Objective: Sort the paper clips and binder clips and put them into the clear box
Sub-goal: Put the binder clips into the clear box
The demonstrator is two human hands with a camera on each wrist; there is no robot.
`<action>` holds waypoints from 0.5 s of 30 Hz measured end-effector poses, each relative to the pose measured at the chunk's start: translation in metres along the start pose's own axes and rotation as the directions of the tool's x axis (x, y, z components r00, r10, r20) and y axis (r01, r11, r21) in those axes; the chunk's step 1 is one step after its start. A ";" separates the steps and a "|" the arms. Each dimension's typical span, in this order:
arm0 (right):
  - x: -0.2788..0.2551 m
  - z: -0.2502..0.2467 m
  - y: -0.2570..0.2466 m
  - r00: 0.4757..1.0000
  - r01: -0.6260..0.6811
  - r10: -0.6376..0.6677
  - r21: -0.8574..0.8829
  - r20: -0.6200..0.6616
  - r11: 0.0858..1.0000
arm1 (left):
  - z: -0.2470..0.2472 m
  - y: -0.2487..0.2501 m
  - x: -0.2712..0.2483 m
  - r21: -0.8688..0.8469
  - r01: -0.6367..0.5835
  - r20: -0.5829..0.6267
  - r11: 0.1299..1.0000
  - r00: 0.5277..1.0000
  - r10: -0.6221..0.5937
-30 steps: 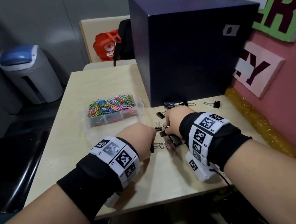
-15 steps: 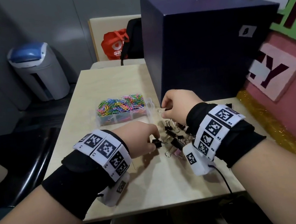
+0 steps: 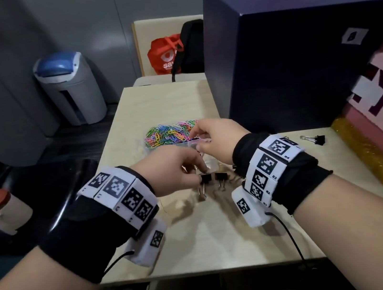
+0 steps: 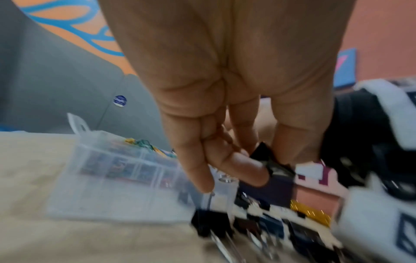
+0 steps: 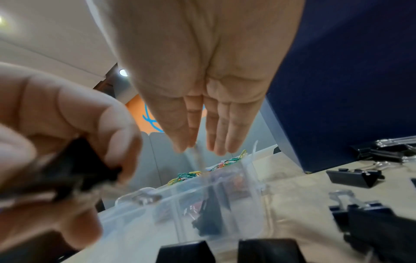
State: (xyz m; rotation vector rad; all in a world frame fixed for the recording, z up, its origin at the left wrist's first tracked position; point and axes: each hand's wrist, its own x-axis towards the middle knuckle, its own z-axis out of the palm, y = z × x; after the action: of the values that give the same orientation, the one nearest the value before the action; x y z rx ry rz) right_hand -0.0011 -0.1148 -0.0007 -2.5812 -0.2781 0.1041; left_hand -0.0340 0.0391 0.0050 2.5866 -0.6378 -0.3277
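— Over the clear box (image 3: 200,143), my right hand (image 3: 217,138) looks freshly released, fingers straight. Left?
— My left hand (image 3: 177,169) pinches a binder clip (image 4: 270,160) beside it. I'd lift clear of the rim, then drop.

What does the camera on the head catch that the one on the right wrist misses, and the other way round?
Only the head view shows the grey bin, the red bag and both wristbands. Only the right wrist view shows a binder clip already lying inside the clear box, and the right hand open above it. Both show the left hand pinching a black clip, the coloured paper clips and the dark blue box.
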 end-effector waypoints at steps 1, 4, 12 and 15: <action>0.000 -0.001 0.001 1.000 -0.003 0.002 -0.023 -0.012 1.000 | -0.005 -0.003 -0.001 -0.036 0.014 -0.036 0.999 0.999 -0.016; -0.001 -0.008 0.004 0.998 -0.023 0.018 -0.077 -0.059 0.997 | -0.016 -0.011 -0.003 -0.058 0.077 -0.136 0.995 0.987 -0.084; -0.005 -0.022 0.024 0.979 -0.205 0.204 -0.189 -0.027 0.960 | -0.007 -0.019 0.009 0.165 0.261 -0.301 0.951 0.932 -0.203; -0.014 -0.030 0.026 0.939 -0.282 0.337 -0.393 0.076 0.875 | 0.001 -0.016 0.012 0.184 0.224 -0.269 0.957 0.948 -0.170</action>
State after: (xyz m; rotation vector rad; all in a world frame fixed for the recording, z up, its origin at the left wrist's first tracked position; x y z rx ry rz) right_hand -0.0066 -0.1547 0.0113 -2.9908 0.0827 0.3886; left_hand -0.0178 0.0450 -0.0052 2.8414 -0.3378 0.0100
